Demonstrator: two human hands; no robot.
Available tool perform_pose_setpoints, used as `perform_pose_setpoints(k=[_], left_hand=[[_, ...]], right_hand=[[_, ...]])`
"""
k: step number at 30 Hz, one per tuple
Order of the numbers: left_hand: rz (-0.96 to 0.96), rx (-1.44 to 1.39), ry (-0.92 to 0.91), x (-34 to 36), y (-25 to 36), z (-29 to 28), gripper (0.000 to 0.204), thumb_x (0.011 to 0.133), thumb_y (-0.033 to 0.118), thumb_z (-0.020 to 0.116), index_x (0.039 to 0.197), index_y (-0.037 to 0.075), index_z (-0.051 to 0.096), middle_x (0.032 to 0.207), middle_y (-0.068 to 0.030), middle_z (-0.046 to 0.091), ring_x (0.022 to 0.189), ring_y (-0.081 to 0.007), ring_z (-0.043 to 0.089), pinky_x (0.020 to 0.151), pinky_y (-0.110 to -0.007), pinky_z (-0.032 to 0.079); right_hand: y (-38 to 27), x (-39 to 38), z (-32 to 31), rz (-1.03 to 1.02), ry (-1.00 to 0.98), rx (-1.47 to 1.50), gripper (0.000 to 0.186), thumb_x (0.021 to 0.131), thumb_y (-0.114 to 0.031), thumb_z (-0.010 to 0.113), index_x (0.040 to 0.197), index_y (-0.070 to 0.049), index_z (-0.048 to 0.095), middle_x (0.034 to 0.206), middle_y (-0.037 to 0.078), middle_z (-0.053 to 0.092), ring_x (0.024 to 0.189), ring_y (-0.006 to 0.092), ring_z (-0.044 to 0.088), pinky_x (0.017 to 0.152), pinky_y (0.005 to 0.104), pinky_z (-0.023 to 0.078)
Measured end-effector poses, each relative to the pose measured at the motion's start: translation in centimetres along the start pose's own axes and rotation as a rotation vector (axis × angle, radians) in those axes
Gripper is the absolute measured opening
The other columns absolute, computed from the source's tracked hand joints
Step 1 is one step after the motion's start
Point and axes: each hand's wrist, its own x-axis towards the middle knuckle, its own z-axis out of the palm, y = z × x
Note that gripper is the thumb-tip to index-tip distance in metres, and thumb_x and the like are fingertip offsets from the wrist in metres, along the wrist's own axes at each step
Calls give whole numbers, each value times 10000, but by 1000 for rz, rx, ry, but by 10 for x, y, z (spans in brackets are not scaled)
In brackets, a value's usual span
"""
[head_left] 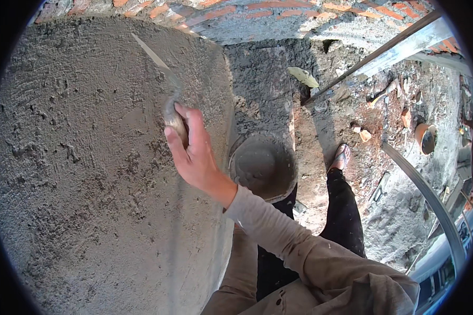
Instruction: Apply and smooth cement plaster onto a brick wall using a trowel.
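My right hand [194,152] grips the wooden handle of a trowel [155,58], whose pointed metal blade angles up and left over a rough, grey plastered wall [73,131]. A round bucket [263,163] with grey mortar inside is just right of that hand, near my legs. My left sleeve [228,283] shows low in the picture, below the bucket; the left hand itself is hidden behind my right forearm or the bucket.
Brickwork [268,16] runs along the top. A long straight bar [383,52] slants down at upper right, and a curved-looking rail [425,189] crosses the right. My sandaled foot [341,157] stands on rubble-strewn ground, near a small terracotta-coloured container [425,139].
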Motion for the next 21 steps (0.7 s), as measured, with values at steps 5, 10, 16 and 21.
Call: perform_pose_setpoints(k=[5,10,16,21], left_hand=[[112,171,-91,-12,4,22,514,651,-107,456,1136,-21,601,1098,-104,641,962,-215,640,834,-331,521],[134,330,-263,-62,2,57,588,620,-103,457,1196,-56,565,1149,-139,626,1075,-220,601,918,-296,468],[346,376,-557,-80,-17,106,775,607,-93,458,1379,-62,403,1217,-109,593,1072,-155,575,866,-284,467],[192,263,-320,-74,-30,123,564,594,-97,467,1135,12,583,1071,-92,624,957,-231,611,820,-339,492]], right_hand=[[-63,-74,-181,263,-451,-544,388,806,-118,598,1154,-9,467,950,191,617,832,376,635,705,429,504],[-59,-69,-301,265,-859,-1244,331,789,-172,600,1074,-20,523,871,185,607,707,344,642,618,436,525],[-36,-34,-354,-209,-1089,-1159,214,845,-210,570,892,-3,597,736,142,597,584,272,622,490,381,509],[-70,-30,-368,1119,-798,-256,291,916,-224,482,1093,-22,596,755,34,547,548,106,507,447,258,431]])
